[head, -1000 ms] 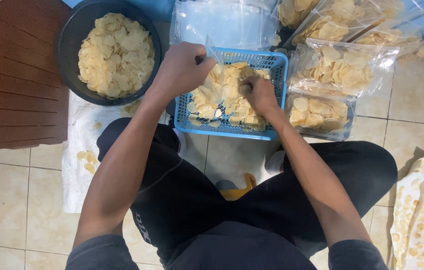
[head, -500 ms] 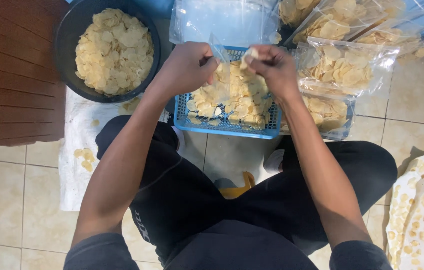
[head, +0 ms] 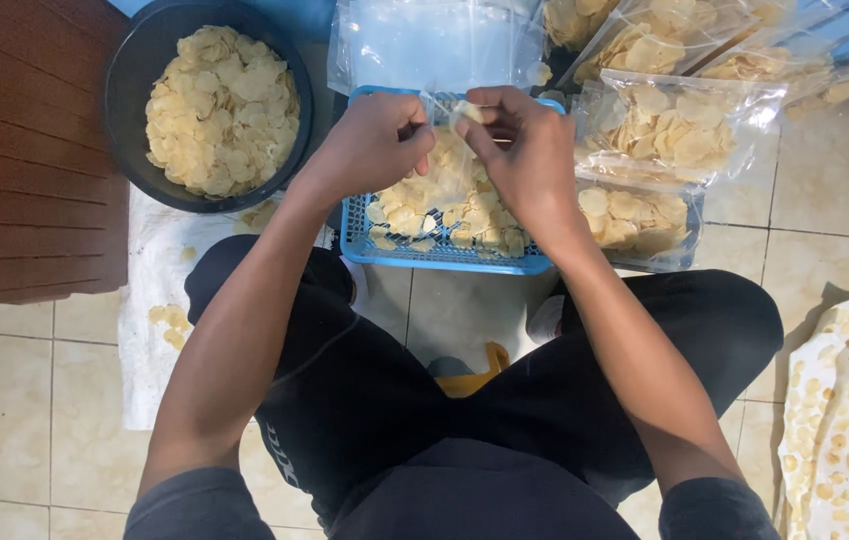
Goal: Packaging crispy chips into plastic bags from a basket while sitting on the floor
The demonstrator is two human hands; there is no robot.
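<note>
Above the blue plastic mesh basket (head: 445,255) of pale round chips, the left hand (head: 370,145) and the right hand (head: 520,150) meet almost knuckle to knuckle, with a small clear plastic bag (head: 442,160) hanging between them. The left hand is closed, its fingers pinching one side of the bag's mouth; the right hand is curled, its fingertips holding a few pale chips (head: 469,110) right at that mouth. The bag hangs down over the basket's chips, partly filled, though its clear film blends with the chips behind it and its lower edge is hard to make out. The far rim of the basket is covered by both hands. Left of the basket sits a round black bowl (head: 135,70) heaped with the same chips, resting on a white cloth (head: 155,330) beside a dark brown wooden surface (head: 25,160). Behind the basket lies a stack of empty clear bags (head: 425,45), and to its right several filled clear bags of chips (head: 680,130) lie overlapping, the farthest cut off by the top edge. At the lower right a white sheet scattered with chips (head: 845,420) is cut by the frame.
</note>
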